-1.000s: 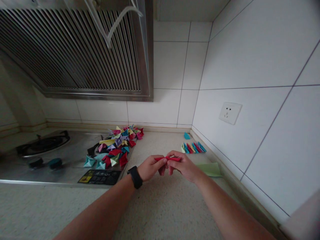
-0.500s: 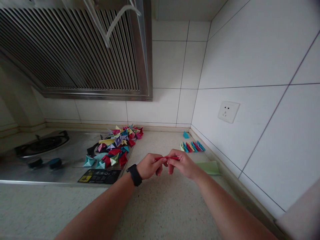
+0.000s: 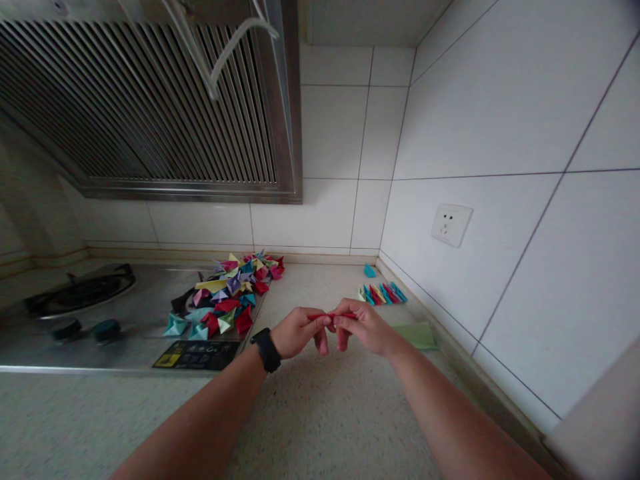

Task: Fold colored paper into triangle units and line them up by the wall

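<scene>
A narrow strip of folded red paper (image 3: 345, 315) is pinched between both hands above the counter. My left hand (image 3: 299, 332), with a black watch on its wrist, grips the paper's left part between thumb and forefinger. My right hand (image 3: 364, 325) pinches the right part, its fingertips close to the left ones. Fingers cover much of the paper, so its exact fold is hidden. Just beyond the right hand stands a row of small folded papers (image 3: 383, 294) in several colours. Light green paper (image 3: 419, 335) lies flat beside the right wrist, which partly covers it.
A heap of colourful folded paper pieces (image 3: 233, 293) covers the right side of the gas stove (image 3: 145, 333). One blue folded piece (image 3: 369, 271) lies near the back corner. The range hood (image 3: 200, 190) overhangs the stove, and a tiled wall with a socket (image 3: 451, 225) bounds the right side.
Both hands keep their pinch on the red paper, and the left hand's lower fingers have shifted slightly. The whole view has moved a little.
</scene>
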A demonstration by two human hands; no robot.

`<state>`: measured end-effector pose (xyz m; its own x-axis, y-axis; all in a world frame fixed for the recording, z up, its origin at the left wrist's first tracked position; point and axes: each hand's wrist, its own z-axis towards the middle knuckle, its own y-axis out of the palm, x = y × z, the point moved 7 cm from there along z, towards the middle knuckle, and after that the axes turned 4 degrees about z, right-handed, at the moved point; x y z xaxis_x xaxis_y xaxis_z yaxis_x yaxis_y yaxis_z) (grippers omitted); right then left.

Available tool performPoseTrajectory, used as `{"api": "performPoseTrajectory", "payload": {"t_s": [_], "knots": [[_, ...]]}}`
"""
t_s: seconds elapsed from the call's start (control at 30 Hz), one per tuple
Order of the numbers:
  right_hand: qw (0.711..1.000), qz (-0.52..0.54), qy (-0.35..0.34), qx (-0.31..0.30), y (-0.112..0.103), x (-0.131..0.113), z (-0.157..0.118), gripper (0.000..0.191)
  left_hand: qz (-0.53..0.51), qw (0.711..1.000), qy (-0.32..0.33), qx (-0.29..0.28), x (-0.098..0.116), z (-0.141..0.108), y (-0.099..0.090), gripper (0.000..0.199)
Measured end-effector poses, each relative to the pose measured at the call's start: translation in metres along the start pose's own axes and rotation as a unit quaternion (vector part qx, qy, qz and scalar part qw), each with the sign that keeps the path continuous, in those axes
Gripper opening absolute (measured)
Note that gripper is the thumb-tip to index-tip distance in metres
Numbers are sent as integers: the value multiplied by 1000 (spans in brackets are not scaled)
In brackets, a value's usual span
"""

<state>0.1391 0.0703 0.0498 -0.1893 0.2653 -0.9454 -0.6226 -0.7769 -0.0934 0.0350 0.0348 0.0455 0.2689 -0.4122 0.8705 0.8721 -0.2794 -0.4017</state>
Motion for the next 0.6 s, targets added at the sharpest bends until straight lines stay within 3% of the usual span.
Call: {"api": "performPoseTrajectory", "payload": {"t_s": [0.2,0.47,0.6], "knots": [[997,-65,23,30,-9,8,-1,25,-26,999,-35,3,-17,2,0,47],[992,-91,43,76,-23,16,3,32,-120,987,-51,96,-37,9,-11,42],[993,-55,33,101,-26,21,5,35,-160,977,-64,125,-46,10,-13,41]]}}
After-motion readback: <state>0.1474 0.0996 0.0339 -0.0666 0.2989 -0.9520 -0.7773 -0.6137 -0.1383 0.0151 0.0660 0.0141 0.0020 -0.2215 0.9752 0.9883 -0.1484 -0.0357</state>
